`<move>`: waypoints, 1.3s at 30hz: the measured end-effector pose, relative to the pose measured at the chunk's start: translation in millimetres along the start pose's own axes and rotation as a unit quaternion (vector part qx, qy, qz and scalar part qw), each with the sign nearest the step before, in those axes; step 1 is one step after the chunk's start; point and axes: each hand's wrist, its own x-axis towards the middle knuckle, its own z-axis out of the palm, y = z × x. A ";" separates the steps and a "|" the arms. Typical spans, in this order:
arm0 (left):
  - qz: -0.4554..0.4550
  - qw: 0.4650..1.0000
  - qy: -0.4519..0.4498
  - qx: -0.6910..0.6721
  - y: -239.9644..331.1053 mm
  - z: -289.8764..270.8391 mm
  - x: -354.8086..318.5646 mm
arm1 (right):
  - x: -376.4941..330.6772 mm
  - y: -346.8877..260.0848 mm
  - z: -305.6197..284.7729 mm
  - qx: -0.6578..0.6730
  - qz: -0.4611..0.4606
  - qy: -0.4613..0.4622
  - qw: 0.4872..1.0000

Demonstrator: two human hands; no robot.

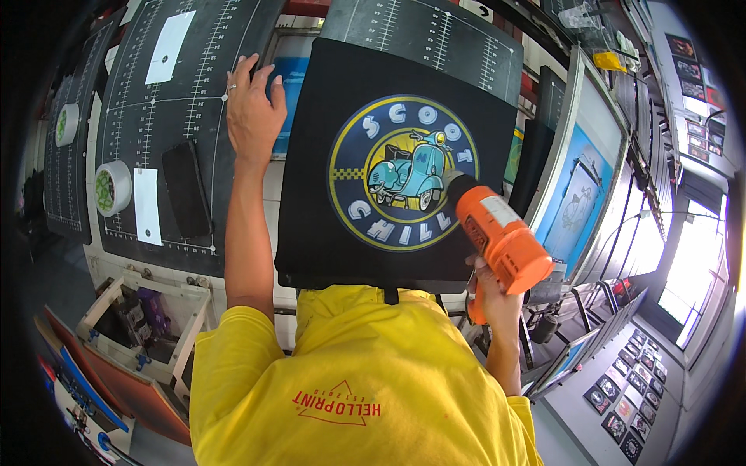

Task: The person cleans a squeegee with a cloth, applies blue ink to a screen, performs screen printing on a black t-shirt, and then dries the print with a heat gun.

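Observation:
A black garment [311, 210] lies flat on a printing board in front of me. On it is a round yellow and blue print [402, 172] with a light blue scooter. My right hand [488, 293] grips the handle of an orange heat gun [505, 237], whose dark nozzle sits at the print's right edge. My left hand [250, 105] reaches up to the garment's upper left corner, fingers spread, with a ring on one finger. It holds nothing; I cannot tell whether it touches the cloth.
Black ruled boards [179, 85] to the left carry white paper sheets, a black pad [186, 189] and two tape rolls [113, 188]. A framed screen with blue mesh [579, 186] stands on the right. Wooden frames [148, 318] sit at lower left; small printed pictures [629, 388] lie at lower right.

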 end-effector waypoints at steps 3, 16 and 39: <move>0.001 1.000 0.002 -0.002 0.8 0.4 0.4 | 2.8 -0.3 -2.2 0.004 0.000 -0.007 1.000; 0.002 1.000 0.003 -0.004 -1.1 1.5 -0.9 | 25.4 -9.1 3.0 -0.014 -0.018 0.001 1.000; -0.003 1.000 -0.002 -0.003 -2.4 1.0 0.3 | 53.0 -26.4 14.9 -0.044 -0.044 -0.023 0.998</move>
